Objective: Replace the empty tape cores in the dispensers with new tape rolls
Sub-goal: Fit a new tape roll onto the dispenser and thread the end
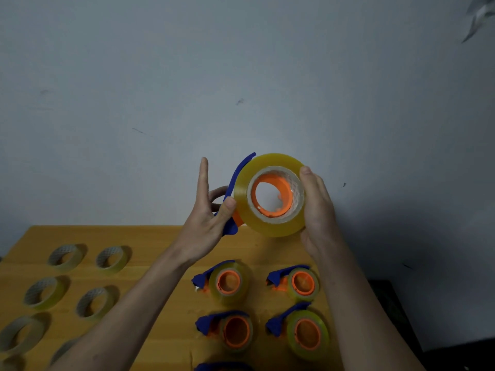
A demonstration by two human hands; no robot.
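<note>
1. The left hand (211, 218) gripped the blue dispenser (232, 194) above the table (166, 242): its thumb pressed the near edge of the frame, some fingers curled behind it, and the index finger pointed straight up, free.
2. The right hand (317, 207) cupped the full roll (269, 195) from the right, fingers wrapped round its outer face and the thumb lying along the near rim.
3. The roll sat on the dispenser's orange hub (273, 195), which showed through the cardboard core; the wall could be seen through the hub's hole.
4. Below the held dispenser, four more dispensers (227, 283) lay on the table in two rows of two, each carrying a roll on an orange hub.
5. A fifth blue frame (222, 366) peeked in at the bottom edge below those.
6. Left of the four dispensers, well apart, empty cores (65, 257) lay flat in two columns; the lowest were partly hidden by the left forearm.
</note>
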